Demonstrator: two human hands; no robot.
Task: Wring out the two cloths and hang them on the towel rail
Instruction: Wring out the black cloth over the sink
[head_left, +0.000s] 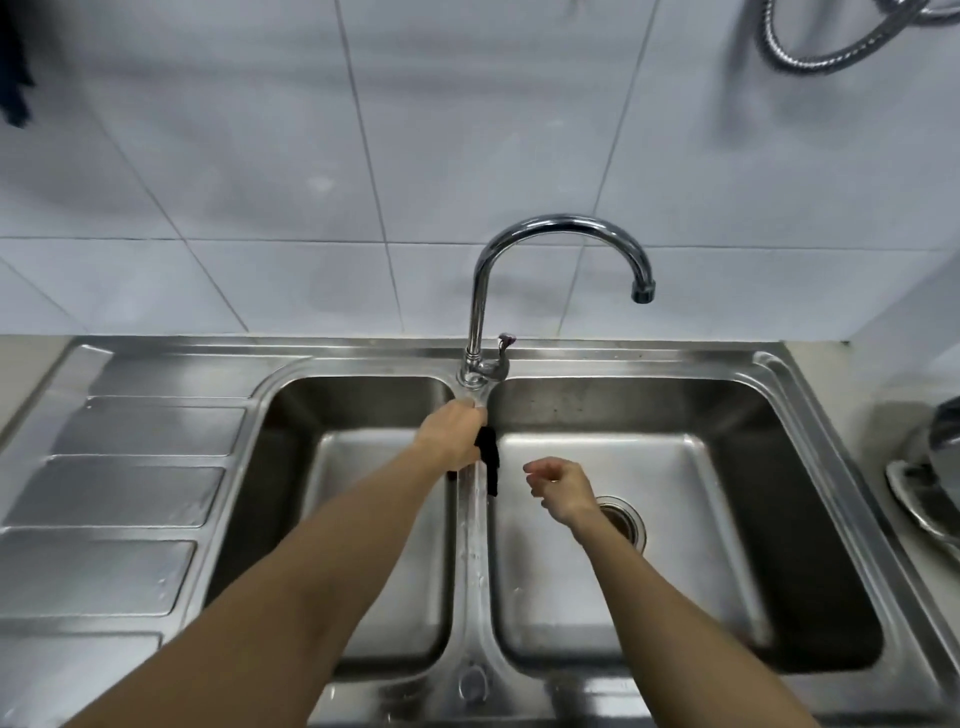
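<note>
One black cloth (488, 457), mostly hidden, gripped by left hand (452, 436); right hand (558, 488) loosely curled, empty.

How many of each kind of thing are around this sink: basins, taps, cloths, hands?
Sink basins: 2, left basin and right basin
Taps: 1, the tap
Drain strainers in view: 1, the strainer
Cloths clearly in view: 1, a black cloth gripped by the left hand
Hands: 2; the right hand holds nothing
Total: 7
</note>
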